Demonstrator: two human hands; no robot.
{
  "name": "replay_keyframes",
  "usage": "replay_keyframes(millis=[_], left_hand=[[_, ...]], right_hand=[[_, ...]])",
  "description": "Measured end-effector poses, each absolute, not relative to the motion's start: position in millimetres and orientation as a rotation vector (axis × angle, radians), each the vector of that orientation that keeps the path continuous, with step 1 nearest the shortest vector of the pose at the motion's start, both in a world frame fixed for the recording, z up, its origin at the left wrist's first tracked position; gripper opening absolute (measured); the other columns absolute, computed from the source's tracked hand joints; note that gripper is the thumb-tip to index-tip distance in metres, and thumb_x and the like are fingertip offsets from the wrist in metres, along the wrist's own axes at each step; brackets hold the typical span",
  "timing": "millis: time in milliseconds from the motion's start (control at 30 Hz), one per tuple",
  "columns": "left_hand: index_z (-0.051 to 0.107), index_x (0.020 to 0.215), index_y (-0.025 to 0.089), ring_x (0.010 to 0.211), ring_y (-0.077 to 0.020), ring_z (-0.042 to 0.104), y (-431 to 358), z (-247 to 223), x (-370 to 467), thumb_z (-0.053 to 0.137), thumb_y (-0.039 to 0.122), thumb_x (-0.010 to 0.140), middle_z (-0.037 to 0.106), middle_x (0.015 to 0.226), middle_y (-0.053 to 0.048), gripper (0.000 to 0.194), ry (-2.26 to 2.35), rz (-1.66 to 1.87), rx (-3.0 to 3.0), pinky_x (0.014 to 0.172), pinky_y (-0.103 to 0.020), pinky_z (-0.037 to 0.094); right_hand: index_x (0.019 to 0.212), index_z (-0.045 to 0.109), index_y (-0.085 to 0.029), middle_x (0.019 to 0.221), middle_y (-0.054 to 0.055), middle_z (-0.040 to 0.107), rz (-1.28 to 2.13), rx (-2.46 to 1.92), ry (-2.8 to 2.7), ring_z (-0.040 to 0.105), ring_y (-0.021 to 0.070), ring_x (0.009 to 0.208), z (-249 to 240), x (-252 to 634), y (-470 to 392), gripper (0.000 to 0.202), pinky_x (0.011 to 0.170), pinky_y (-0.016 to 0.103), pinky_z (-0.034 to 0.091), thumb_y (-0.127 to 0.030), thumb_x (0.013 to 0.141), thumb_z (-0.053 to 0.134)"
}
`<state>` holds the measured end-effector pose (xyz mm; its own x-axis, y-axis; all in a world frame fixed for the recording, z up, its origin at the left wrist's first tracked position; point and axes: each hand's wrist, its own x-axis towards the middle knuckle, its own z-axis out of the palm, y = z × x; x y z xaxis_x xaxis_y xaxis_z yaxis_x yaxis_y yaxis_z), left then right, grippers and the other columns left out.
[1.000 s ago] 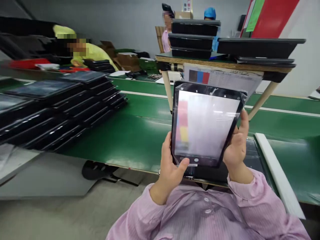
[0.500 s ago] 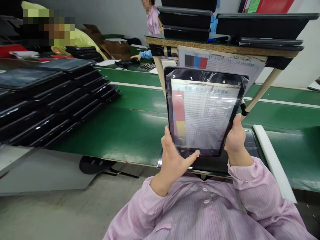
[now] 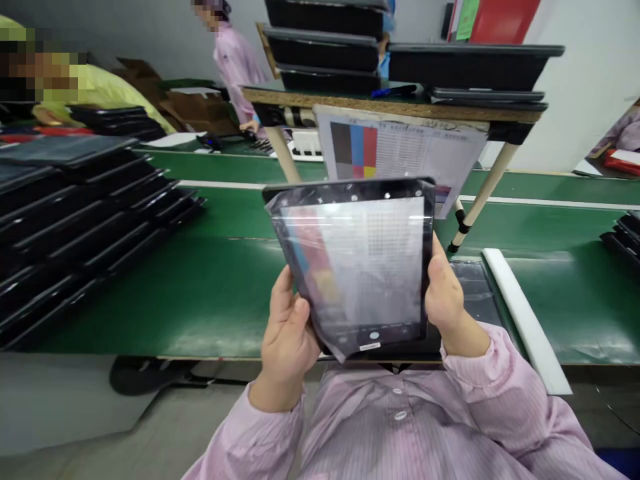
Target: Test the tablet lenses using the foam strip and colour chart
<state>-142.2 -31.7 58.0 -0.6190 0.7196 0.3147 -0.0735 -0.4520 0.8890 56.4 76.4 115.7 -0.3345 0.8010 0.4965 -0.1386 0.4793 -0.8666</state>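
A black-framed tablet with loose clear film over its screen is held up between my two hands. My left hand grips its lower left edge, thumb at the front. My right hand is closed round the right edge. On the screen is a blurred camera view of coloured blocks and printed lines. Behind it hangs a printed chart with black, blue, red and yellow blocks, partly covered by the tablet. Another dark flat panel lies on the bench beyond my right hand.
Stacked black tablets fill the left of the green bench. A small raised shelf carries black trays. A white foam strip lies at the right. One person in yellow and another in pink are across the bench.
The tablet has tilted and moved lower against the chart. My left thumb has left the bottom of the screen for the left edge. The view has swung right; the person in pink shows more.
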Motion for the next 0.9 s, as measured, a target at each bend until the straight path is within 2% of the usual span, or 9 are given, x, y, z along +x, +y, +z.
replay_keyframes(millis=[67,133,367,500,567,633,700,800,900], left_hand=[[0.067,0.142,0.041,0.140,-0.0242,0.062,-30.6,60.4,-141.7,0.085,0.054,0.086,0.064,0.155,0.001,0.060,1.201,2.073,0.858,0.109,-0.033,0.058],[0.066,0.144,0.046,0.143,-0.0224,0.060,-29.3,58.9,-139.2,0.086,0.052,0.085,0.061,0.159,0.004,0.063,1.187,2.038,0.796,0.108,-0.030,0.058],[0.060,0.150,0.049,0.143,-0.0222,0.062,-22.1,42.5,-125.8,0.085,0.050,0.086,0.065,0.156,0.004,0.068,1.228,1.936,0.767,0.111,-0.033,0.057],[0.065,0.146,0.045,0.148,-0.0250,0.057,-17.4,42.6,-108.6,0.087,0.050,0.084,0.061,0.159,0.002,0.067,1.275,1.854,0.630,0.120,-0.036,0.050],[0.067,0.145,0.040,0.144,-0.0265,0.060,-14.0,44.0,-100.9,0.089,0.048,0.082,0.065,0.156,-0.001,0.068,1.294,1.745,0.525,0.121,-0.036,0.049],[0.068,0.146,0.035,0.137,-0.0268,0.066,-8.7,42.2,-95.9,0.091,0.043,0.081,0.071,0.148,-0.004,0.069,1.313,1.616,0.420,0.118,-0.037,0.052],[0.066,0.149,0.032,0.131,-0.0255,0.071,-1.2,34.9,-93.1,0.087,0.037,0.084,0.075,0.141,-0.006,0.068,1.341,1.503,0.356,0.115,-0.037,0.054],[0.062,0.152,0.028,0.125,-0.0248,0.074,13.0,16.2,-90.5,0.076,0.029,0.090,0.077,0.137,-0.009,0.063,1.420,1.401,0.375,0.111,-0.039,0.057],[0.066,0.148,0.023,0.126,-0.0285,0.074,25.8,-2.5,-88.0,0.071,0.028,0.092,0.076,0.138,-0.013,0.056,1.467,1.365,0.463,0.114,-0.047,0.055]], right_hand=[[0.173,0.022,-0.034,0.180,-0.004,0.026,0.994,-0.525,-1.749,0.023,0.0237,0.167,121.2,65.8,72.5,0.079,0.139,0.048,0.024,-0.074,0.106,0.030],[0.175,0.011,-0.036,0.181,-0.007,0.021,0.991,-0.520,-1.844,0.020,0.0239,0.168,126.7,76.4,72.9,0.081,0.139,0.048,0.022,-0.074,0.106,0.029],[0.174,0.012,-0.040,0.181,-0.009,0.022,0.917,-0.574,-1.895,0.012,0.0252,0.170,113.2,98.5,87.9,0.075,0.139,0.050,0.021,-0.065,0.108,0.037],[0.174,0.014,-0.040,0.178,-0.001,0.033,1.076,-0.636,-1.848,0.036,0.0290,0.162,80.0,116.2,99.8,0.078,0.131,0.052,0.039,-0.072,0.106,0.034],[0.174,0.011,-0.040,0.167,0.007,0.049,1.122,-0.751,-1.732,0.058,0.0302,0.145,58.4,142.3,114.9,0.083,0.117,0.053,0.054,-0.078,0.103,0.032],[0.174,0.011,-0.040,0.154,0.010,0.059,1.025,-0.999,-1.574,0.068,0.0281,0.129,36.5,180.3,137.3,0.086,0.107,0.051,0.058,-0.078,0.102,0.038],[0.169,0.037,-0.029,0.151,0.014,0.061,0.800,-1.411,-1.505,0.062,0.0309,0.136,17.7,222.0,163.0,0.086,0.120,0.053,0.047,-0.075,0.097,0.051],[0.126,0.078,-0.014,0.139,0.022,0.070,0.761,-1.696,-1.500,0.056,0.0403,0.143,-1.1,267.7,194.9,0.067,0.126,0.056,0.036,-0.068,0.089,0.065],[0.093,0.083,-0.017,0.122,0.017,0.079,0.931,-1.688,-1.500,0.065,0.0383,0.132,-11.7,279.8,211.0,0.046,0.123,0.052,0.040,-0.061,0.087,0.069]])
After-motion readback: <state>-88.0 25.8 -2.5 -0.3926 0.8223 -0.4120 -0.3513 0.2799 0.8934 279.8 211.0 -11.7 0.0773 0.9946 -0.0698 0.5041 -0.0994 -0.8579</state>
